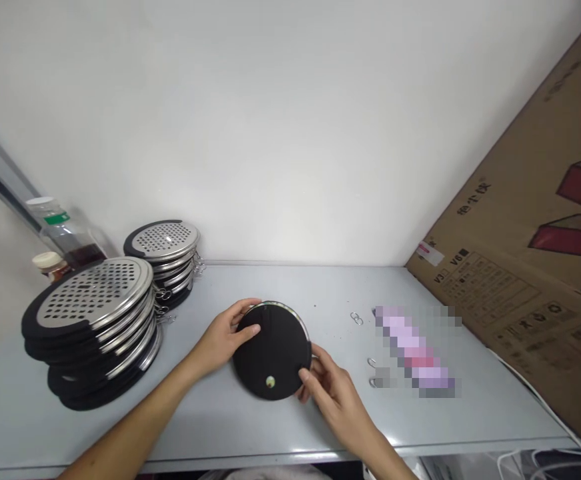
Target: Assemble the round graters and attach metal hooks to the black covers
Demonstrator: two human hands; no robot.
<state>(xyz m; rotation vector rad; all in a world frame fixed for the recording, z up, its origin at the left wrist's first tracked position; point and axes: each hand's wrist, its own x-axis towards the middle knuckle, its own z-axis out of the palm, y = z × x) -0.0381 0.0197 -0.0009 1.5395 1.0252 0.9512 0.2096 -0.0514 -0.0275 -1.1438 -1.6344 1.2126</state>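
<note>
Black disc point(273, 350), underside hidden, pixelated strip point(413, 347)

A left hand point(228, 337) and a right hand point(333, 390) on my feed, both ungloved.
Toward 7 o'clock I see the left forearm point(155, 407), long and slim, uncovered as far as the lower edge, where my view cuts it off. Toward 5 o'clock lies the right forearm point(378, 447), a shorter stretch, uncovered to that same edge. The left wrist point(196, 365) and right wrist point(358, 425) are bare too. The fingers point(243, 307) look slender. At 6 o'clock I catch a pale, rumpled patch point(275, 473); I cannot tell whether it is clothing.
</note>
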